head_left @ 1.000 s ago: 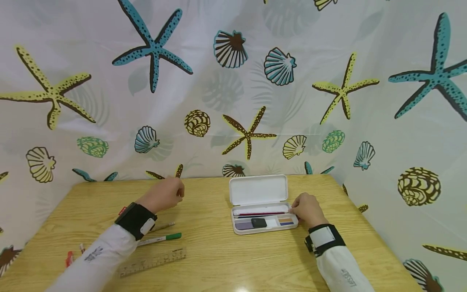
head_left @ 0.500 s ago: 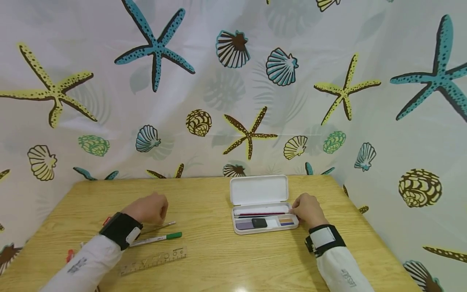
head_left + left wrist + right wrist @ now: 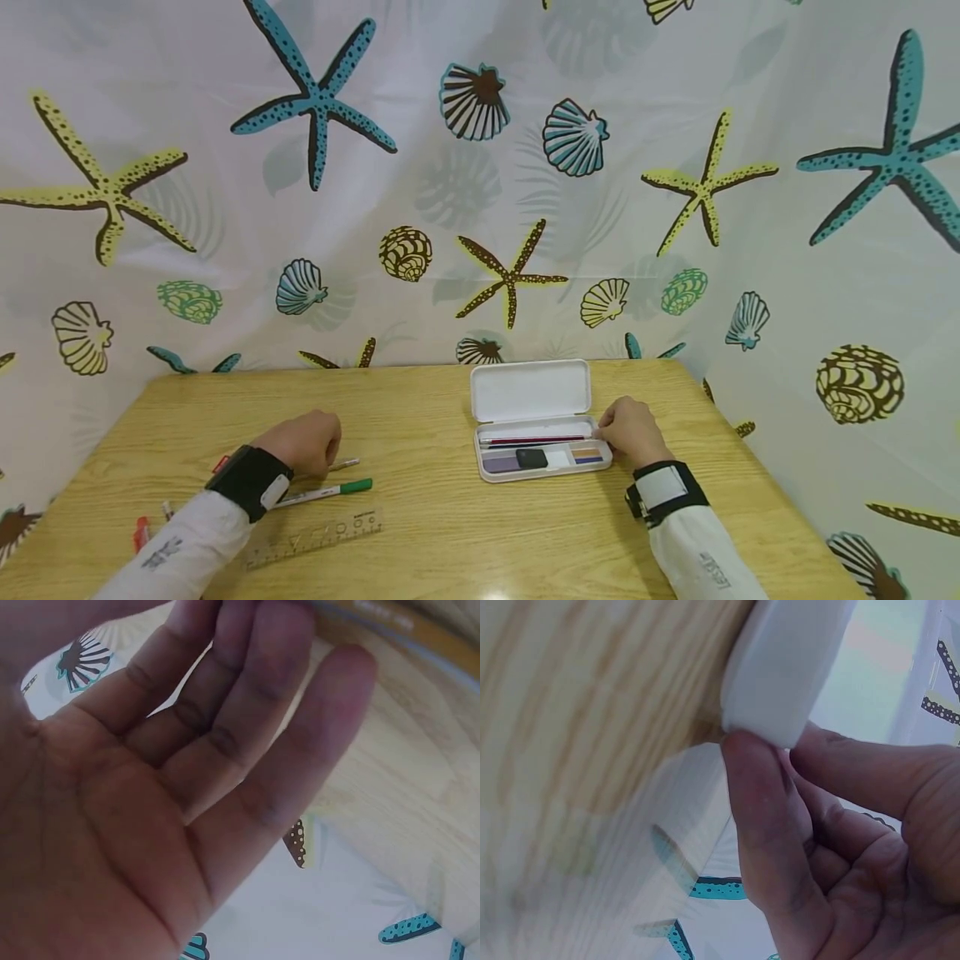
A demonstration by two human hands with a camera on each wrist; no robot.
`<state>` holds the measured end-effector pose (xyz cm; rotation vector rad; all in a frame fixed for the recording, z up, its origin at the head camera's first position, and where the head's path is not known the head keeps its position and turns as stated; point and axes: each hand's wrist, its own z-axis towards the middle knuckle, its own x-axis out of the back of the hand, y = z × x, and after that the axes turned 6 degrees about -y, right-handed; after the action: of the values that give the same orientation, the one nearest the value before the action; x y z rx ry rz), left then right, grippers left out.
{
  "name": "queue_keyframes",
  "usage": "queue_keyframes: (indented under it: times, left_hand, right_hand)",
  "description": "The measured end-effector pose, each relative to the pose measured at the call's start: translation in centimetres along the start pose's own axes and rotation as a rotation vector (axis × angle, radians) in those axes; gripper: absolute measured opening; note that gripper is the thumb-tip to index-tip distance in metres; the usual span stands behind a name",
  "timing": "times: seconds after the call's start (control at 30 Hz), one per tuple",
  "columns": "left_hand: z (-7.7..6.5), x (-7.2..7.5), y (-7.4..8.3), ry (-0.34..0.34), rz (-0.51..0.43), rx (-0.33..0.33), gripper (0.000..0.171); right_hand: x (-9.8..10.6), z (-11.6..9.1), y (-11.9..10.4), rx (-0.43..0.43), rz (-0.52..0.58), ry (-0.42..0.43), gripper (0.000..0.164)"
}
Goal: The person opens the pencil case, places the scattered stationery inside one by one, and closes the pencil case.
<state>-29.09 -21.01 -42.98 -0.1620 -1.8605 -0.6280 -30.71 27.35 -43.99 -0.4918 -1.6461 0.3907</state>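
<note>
In the head view my left hand (image 3: 303, 442) is over a yellow-brown pencil (image 3: 345, 464), one end of which shows past the fingers. In the left wrist view, that pencil (image 3: 397, 626) runs beside the fingertips at the top. The thumb tip lies out of frame, so whether the hand grips the pencil is hidden. A white pencil case (image 3: 489, 476) lies with its lid (image 3: 531, 392) raised. Inside are two long pencils, a black block (image 3: 532, 458) and other small pieces. My right hand (image 3: 633, 432) pinches its right end between thumb and finger.
Just in front of the left hand lies a white marker with a green cap (image 3: 355, 486). A clear ruler (image 3: 315, 540) is nearer me. Red items (image 3: 141, 533) lie at left, partly behind the sleeve. A patterned curtain (image 3: 420, 183) borders the table.
My left hand has come down, left and towards me, from further back on the table to the yellow-brown pencil. The right hand and pencil case have stayed put.
</note>
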Motion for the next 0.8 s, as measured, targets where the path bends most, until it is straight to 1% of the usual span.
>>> queue_keyframes:
  times: [0.17, 0.27, 0.37, 0.4, 0.43, 0.5, 0.6, 0.7, 0.8]
  left_hand:
    - [0.4, 0.3, 0.1, 0.057, 0.020, -0.055, 0.034]
    - [0.7, 0.6, 0.6, 0.064, 0.006, -0.059, 0.032]
    - [1.0, 0.9, 1.3, 0.059, -0.014, -0.040, 0.031]
    - [1.2, 1.1, 1.6, 0.062, -0.016, -0.041, 0.033]
    - [1.4, 1.2, 1.9, 0.070, -0.014, -0.049, 0.035]
    - [1.8, 1.4, 2.3, 0.089, -0.005, -0.087, 0.041]
    - [2.7, 1.7, 3.0, 0.122, 0.023, -0.128, 0.044]
    - [3.4, 2.0, 4.1, 0.157, 0.048, -0.154, 0.039]
    - [4.0, 2.3, 5.3, 0.178, 0.052, -0.175, 0.033]
  right_hand:
    - [0.0, 0.0, 0.0, 0.011, 0.002, 0.008, 0.011]
    - [0.0, 0.0, 0.0, 0.012, -0.004, 0.009, 0.011]
    - [0.1, 0.0, -0.1, 0.008, -0.011, 0.005, 0.012]
    - [0.1, 0.0, -0.1, 0.007, -0.013, 0.003, 0.013]
    - [0.1, 0.0, -0.1, 0.006, -0.014, 0.003, 0.013]
    - [0.1, 0.1, 0.0, 0.005, -0.012, 0.000, 0.014]
    - [0.1, 0.1, 0.0, 0.001, -0.007, -0.002, 0.014]
    - [0.1, 0.1, 0.0, -0.003, -0.008, -0.001, 0.014]
    - [0.1, 0.0, -0.1, -0.005, -0.016, 0.001, 0.013]
